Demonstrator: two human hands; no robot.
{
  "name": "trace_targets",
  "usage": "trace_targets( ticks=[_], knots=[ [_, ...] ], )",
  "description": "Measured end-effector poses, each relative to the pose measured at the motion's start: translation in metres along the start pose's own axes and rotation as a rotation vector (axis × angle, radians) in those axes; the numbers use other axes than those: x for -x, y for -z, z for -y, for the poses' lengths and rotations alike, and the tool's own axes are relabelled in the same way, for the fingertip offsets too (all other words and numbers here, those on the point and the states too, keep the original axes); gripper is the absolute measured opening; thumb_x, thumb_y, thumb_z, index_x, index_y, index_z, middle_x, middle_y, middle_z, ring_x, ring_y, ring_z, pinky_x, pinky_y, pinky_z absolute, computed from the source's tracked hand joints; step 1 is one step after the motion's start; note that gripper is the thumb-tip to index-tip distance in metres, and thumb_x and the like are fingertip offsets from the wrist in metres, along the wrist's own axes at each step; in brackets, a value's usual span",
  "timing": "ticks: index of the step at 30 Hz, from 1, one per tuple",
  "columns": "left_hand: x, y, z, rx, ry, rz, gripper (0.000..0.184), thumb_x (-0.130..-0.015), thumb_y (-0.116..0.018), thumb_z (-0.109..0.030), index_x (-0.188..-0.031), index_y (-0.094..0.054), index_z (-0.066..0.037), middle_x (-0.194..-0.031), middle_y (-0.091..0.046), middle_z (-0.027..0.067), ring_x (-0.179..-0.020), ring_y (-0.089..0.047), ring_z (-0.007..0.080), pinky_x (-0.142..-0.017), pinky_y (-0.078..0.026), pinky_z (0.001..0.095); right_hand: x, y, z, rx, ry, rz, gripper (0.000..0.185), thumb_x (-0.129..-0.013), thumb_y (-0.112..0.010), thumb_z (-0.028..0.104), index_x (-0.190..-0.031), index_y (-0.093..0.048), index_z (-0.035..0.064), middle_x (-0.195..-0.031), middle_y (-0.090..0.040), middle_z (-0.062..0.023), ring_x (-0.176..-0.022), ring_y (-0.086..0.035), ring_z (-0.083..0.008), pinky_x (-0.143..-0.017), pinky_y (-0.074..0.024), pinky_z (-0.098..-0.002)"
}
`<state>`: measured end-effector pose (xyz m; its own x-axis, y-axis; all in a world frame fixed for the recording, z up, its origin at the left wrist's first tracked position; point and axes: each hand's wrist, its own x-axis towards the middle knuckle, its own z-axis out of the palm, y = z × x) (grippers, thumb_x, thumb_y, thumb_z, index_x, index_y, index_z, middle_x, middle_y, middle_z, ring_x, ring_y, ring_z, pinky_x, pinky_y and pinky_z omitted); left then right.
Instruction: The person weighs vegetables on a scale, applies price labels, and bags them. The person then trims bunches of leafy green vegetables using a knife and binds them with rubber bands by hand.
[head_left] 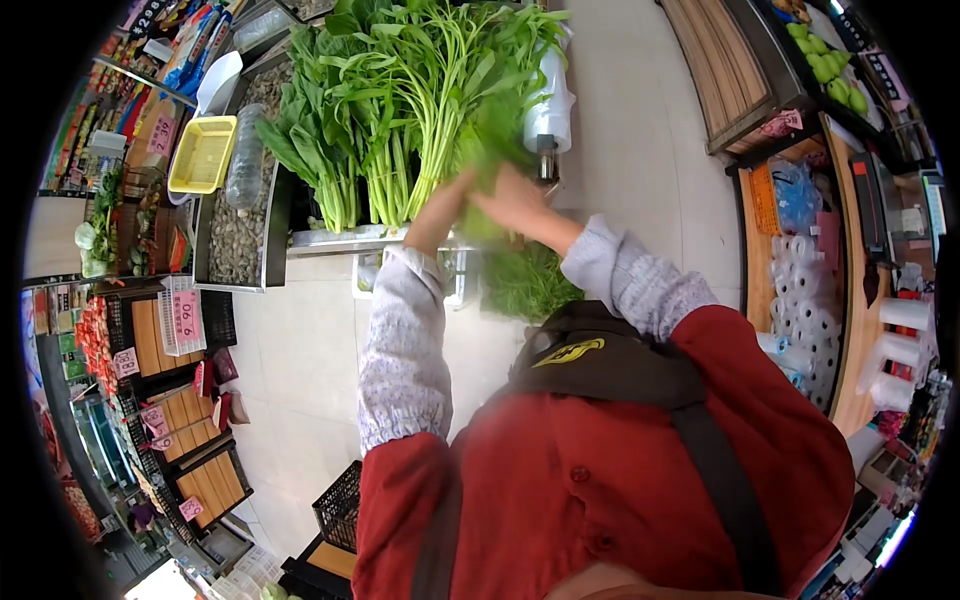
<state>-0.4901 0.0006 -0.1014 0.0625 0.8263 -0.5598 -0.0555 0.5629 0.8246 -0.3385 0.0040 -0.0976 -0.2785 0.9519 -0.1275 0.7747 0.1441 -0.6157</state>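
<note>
A bunch of leafy greens [497,130], smeared by motion, is held upright over the front edge of the vegetable stand. My right hand [515,203] is closed round its lower part. Against its left side, my left hand [452,200] is closed too, its fingers blurred and partly hidden. Just left of the hands stand tall bunches of long-stemmed greens [430,130], and beyond them broad-leaved greens [325,150]. Below the hands, feathery greens [535,280] show in front of my apron [610,365]. A roll of clear plastic bags [549,105] hangs at the stand's right side.
To the left, a metal tray of shellfish [235,250] holds a yellow basket [203,155] and a plastic bottle [245,157]. A wooden shelf [722,60] stands right, above stacked white rolls [800,290]. A black crate [340,507] sits on the floor behind left.
</note>
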Motion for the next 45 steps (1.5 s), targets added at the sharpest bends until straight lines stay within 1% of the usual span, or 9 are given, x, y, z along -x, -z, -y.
trace_targets(
  ticks=[3,7,11,19,31,33,36,39,45],
  knots=[
    [0.013,0.008,-0.005,-0.345,-0.244,-0.329,0.048,-0.08,-0.067,-0.043,-0.085,-0.064,0.005,-0.076,-0.064,0.0079,-0.061,-0.058,0.0144,-0.056,-0.045,0.0283,-0.018,0.0,0.0,-0.185,-0.196,0.095,0.093,-0.073,-0.064,0.056,-0.115,-0.036,-0.0219,-0.103,-0.06,-0.0291,-0.101,-0.059,-0.0382,-0.084,-0.0485,-0.0378],
    [0.013,0.018,-0.017,-0.837,-0.586,-0.776,0.056,-0.071,-0.074,-0.043,-0.1,-0.062,0.004,-0.085,-0.066,0.0156,-0.073,-0.064,0.0255,-0.067,-0.05,0.0346,-0.03,-0.007,-0.003,-0.226,-0.212,0.112,0.097,-0.067,-0.071,0.053,-0.118,-0.033,-0.0204,-0.11,-0.057,-0.0313,-0.102,-0.059,-0.038,-0.085,-0.0485,-0.0366],
    [-0.036,0.026,-0.009,-0.729,-0.616,-0.67,0.079,-0.064,-0.076,-0.048,-0.115,-0.051,0.007,-0.095,-0.063,0.023,-0.082,-0.063,0.0349,-0.071,-0.051,0.0393,-0.039,-0.02,0.002,-0.266,-0.284,0.053,0.097,-0.062,-0.079,0.042,-0.12,-0.028,-0.0181,-0.107,-0.058,-0.0299,-0.101,-0.06,-0.0376,-0.085,-0.0485,-0.0383],
    [-0.022,0.03,-0.041,-0.41,-0.508,-0.487,0.07,-0.071,-0.074,-0.045,-0.115,-0.054,0.006,-0.089,-0.065,0.0175,-0.078,-0.065,0.0257,-0.067,-0.051,0.0349,-0.028,-0.003,0.023,-0.316,-0.276,-0.055,0.085,-0.066,-0.074,0.035,-0.117,-0.029,-0.0163,-0.105,-0.058,-0.0302,-0.098,-0.06,-0.0386,-0.086,-0.048,-0.0391],
    [0.035,0.087,-0.096,0.251,-0.405,-0.216,0.047,-0.084,-0.066,-0.035,-0.111,-0.053,0.001,-0.092,-0.062,0.0091,-0.066,-0.063,0.0201,-0.056,-0.053,0.0324,-0.069,0.171,0.057,-0.393,-0.101,0.466,0.076,-0.076,-0.063,0.04,-0.133,-0.039,-0.0035,-0.143,-0.027,-0.0257,-0.131,-0.03,-0.0363,-0.107,-0.0284,-0.042],
    [0.03,0.092,-0.09,0.263,-0.419,-0.198,0.046,-0.084,-0.066,-0.035,-0.111,-0.053,0.0,-0.091,-0.062,0.0087,-0.066,-0.063,0.0202,-0.056,-0.053,0.0327,-0.08,0.212,0.061,-0.411,-0.097,0.458,0.073,-0.075,-0.065,0.041,-0.131,-0.042,0.0007,-0.14,-0.032,-0.0256,-0.129,-0.033,-0.0352,-0.105,-0.0305,-0.0422],
    [0.028,0.092,-0.083,0.267,-0.449,-0.243,0.047,-0.083,-0.066,-0.035,-0.111,-0.053,0.001,-0.092,-0.062,0.0087,-0.068,-0.063,0.0199,-0.058,-0.053,0.0318,-0.097,0.266,0.069,-0.571,-0.18,0.464,0.039,-0.079,-0.065,0.037,-0.099,-0.062,0.0038,-0.089,-0.066,-0.0088,-0.072,-0.064,-0.0155,-0.062,-0.0545,-0.0283],
    [0.026,0.086,-0.079,0.241,-0.47,-0.297,0.048,-0.083,-0.068,-0.034,-0.112,-0.053,0.002,-0.095,-0.062,0.0096,-0.073,-0.062,0.0177,-0.062,-0.052,0.0294,-0.111,0.323,0.068,-0.62,-0.121,0.657,0.019,-0.086,-0.06,0.025,-0.088,-0.064,0.0068,-0.074,-0.063,0.0017,-0.051,-0.054,-0.0067,-0.043,-0.0441,-0.0207],
    [0.016,0.064,-0.073,0.129,-0.592,-0.369,0.039,-0.084,-0.067,-0.03,-0.106,-0.057,0.001,-0.087,-0.063,0.0071,-0.069,-0.059,0.0128,-0.056,-0.048,0.0251,-0.017,0.4,0.096,-0.93,0.078,0.205,0.025,-0.088,-0.056,0.016,-0.107,-0.061,0.0001,-0.099,-0.067,-0.011,-0.087,-0.065,-0.0138,-0.075,-0.0542,-0.0259]
  ],
)
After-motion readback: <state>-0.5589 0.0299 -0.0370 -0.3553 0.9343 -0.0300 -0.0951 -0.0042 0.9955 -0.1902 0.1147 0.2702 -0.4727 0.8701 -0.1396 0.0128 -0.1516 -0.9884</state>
